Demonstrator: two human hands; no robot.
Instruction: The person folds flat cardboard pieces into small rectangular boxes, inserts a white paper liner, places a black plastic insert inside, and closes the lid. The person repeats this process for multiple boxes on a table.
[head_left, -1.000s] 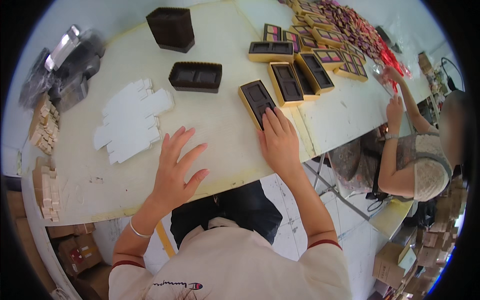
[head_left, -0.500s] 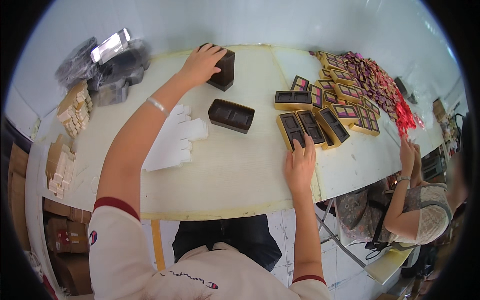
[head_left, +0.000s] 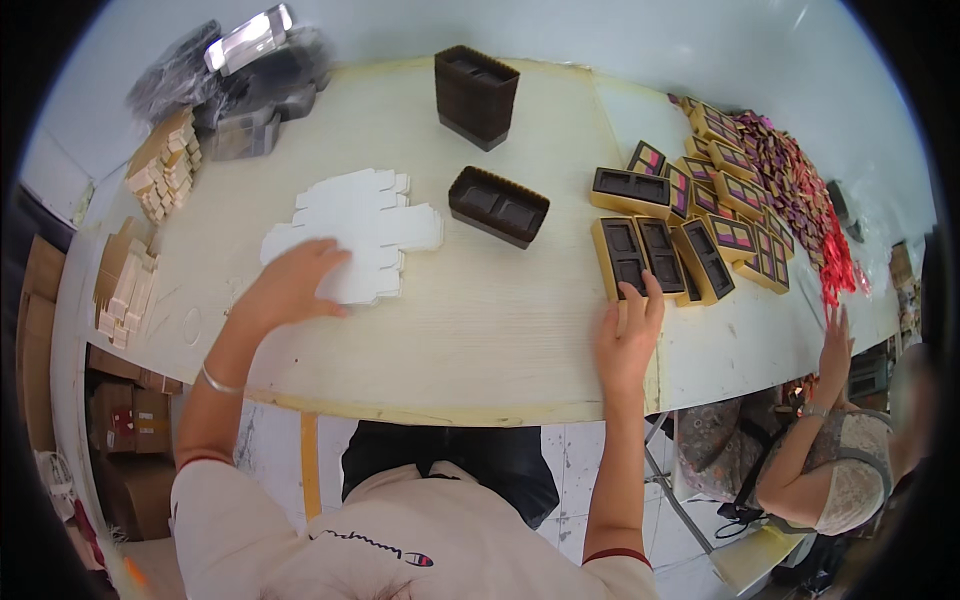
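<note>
My left hand [head_left: 298, 285] is at the near left edge of a stack of flat white die-cut carton blanks [head_left: 350, 215], thumb and fingers apart, holding nothing. My right hand [head_left: 630, 335] rests its fingertips on the near end of a gold box with a dark tray insert [head_left: 621, 255]; its fingers are stretched out and not wrapped round the box. Between the hands, a dark brown plastic tray [head_left: 497, 207] with two compartments lies face up. Behind it stands a tall stack of nested dark brown trays [head_left: 475, 100].
Gold boxes, some with coloured pieces [head_left: 735, 235], crowd the right beside a heap of small wrapped pieces [head_left: 790, 190] and red ribbons [head_left: 835, 260]. A co-worker [head_left: 820, 440] sits at right. Folded cartons [head_left: 165, 165] and plastic-wrapped trays [head_left: 250, 130] occupy the left.
My left hand has let go of the tall tray stack and come back toward me, down to the white blanks. My right hand stays at the gold box. The view has shifted slightly.
</note>
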